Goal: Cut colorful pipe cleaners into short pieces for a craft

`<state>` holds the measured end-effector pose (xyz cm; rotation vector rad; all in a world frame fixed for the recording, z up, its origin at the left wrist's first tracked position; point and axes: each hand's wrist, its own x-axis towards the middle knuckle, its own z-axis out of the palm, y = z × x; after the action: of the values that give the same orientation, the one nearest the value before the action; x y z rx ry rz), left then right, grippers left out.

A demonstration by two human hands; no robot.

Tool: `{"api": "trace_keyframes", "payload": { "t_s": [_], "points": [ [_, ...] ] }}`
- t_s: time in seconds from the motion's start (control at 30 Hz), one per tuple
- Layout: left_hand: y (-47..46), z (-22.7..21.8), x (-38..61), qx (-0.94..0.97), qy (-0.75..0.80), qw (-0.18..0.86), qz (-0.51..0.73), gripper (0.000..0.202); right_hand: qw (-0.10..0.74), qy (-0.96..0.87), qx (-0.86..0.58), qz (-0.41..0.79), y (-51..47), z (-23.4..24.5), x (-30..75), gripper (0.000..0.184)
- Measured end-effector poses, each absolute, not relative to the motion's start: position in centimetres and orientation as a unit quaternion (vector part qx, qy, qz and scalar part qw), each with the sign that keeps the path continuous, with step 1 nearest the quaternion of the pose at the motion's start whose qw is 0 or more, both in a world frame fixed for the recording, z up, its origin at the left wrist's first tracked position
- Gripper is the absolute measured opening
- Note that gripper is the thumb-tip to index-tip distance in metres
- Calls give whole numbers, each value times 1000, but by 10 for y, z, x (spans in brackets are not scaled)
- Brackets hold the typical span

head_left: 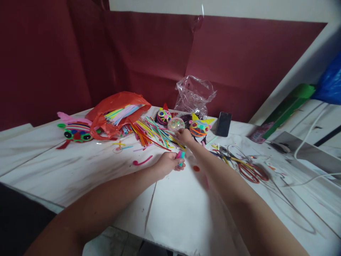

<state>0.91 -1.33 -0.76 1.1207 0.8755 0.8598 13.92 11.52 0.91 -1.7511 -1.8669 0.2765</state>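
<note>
My left hand (pixel 169 164) is closed around a small striped piece of coiled pipe cleaner (pixel 181 158) in pink and teal, held just above the table. My right hand (pixel 184 136) reaches forward, its fingers pinched together at the near edge of a round clear container (pixel 176 124) with small bits in it. Whatever those fingertips hold is too small or hidden to make out. Close on either side of the container stand two pipe-cleaner animal heads, one pink and dark (pixel 163 115), one yellow and orange (pixel 199 127). A curled pink pipe cleaner (pixel 143 161) lies left of my left hand.
Loose pipe cleaners (pixel 150 129) spill from a red plastic bag (pixel 106 106). A striped pipe-cleaner creature (pixel 77 132) sits at left. Behind are a clear plastic bag (pixel 195 93) and a phone (pixel 223 124). Scissors (pixel 252 170) and tangled cables lie at right.
</note>
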Motion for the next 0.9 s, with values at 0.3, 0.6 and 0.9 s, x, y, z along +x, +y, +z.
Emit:
{"api": "trace_keyframes", "payload": {
  "t_s": [0.3, 0.6, 0.9],
  "points": [
    [-15, -6, 9, 503, 394, 668, 382, 16, 249, -732, -613, 164, 115, -1, 136, 9],
    [-10, -9, 9, 481, 381, 685, 393, 19, 280, -678, -647, 208, 114, 4, 141, 16],
    [-11, -6, 8, 474, 388, 687, 392, 19, 326, -654, -644, 227, 113, 3, 152, 19]
  ]
}}
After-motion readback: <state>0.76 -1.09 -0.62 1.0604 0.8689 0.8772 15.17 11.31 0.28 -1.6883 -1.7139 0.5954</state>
